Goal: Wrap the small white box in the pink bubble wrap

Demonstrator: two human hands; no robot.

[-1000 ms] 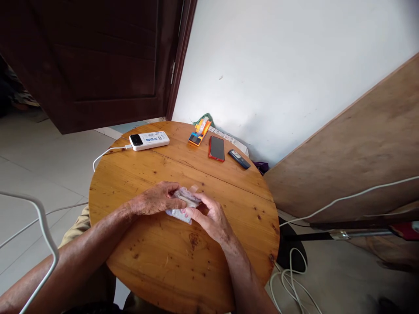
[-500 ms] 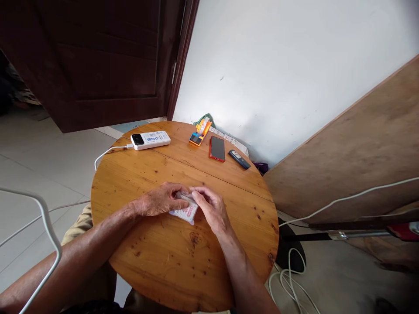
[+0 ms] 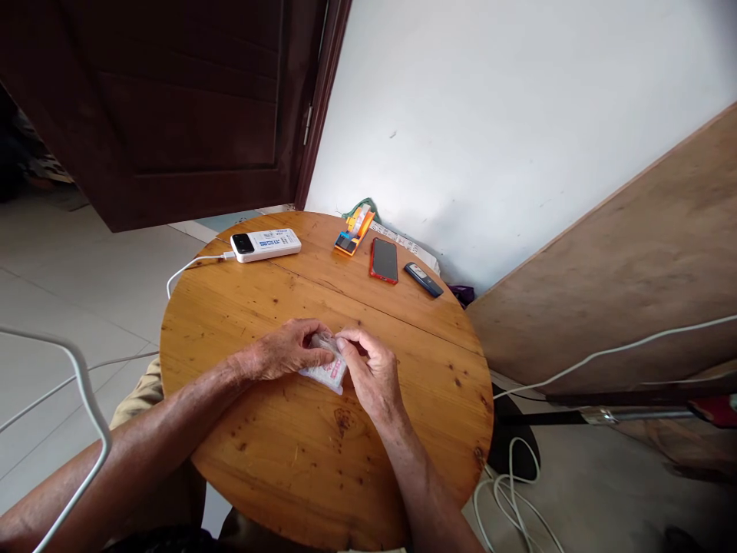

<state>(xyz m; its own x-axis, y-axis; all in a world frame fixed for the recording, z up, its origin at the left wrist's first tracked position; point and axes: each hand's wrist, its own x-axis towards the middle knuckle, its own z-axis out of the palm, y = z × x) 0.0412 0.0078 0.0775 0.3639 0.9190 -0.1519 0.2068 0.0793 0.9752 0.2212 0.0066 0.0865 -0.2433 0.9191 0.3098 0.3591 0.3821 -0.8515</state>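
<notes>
A small clear plastic packet [image 3: 328, 372] with red print and whitish contents rests on the round wooden table [image 3: 276, 453], between my two hands. From its left side my left hand [image 3: 293, 349] grips it, thumb across the front and fingers over the top. At the packet's upper right corner my right hand [image 3: 371, 369] is closed, with thumb and forefinger pinching the edge of the plastic. The fingers of both hands partly cover the packet, so its top edge is hard to see.
Along the back of the table lie a white power bank [image 3: 268, 245] with a cable, an orange tape dispenser [image 3: 355, 229], a red-edged phone [image 3: 383, 260] and a dark blue handheld device [image 3: 423, 279]. A white cable [image 3: 86, 384] hangs at left. A dark door [image 3: 190, 115] stands behind.
My right hand's fingers have curled in a little more at the packet's top corner. The packet and my left hand stay almost where they were; the view has shifted slightly.
</notes>
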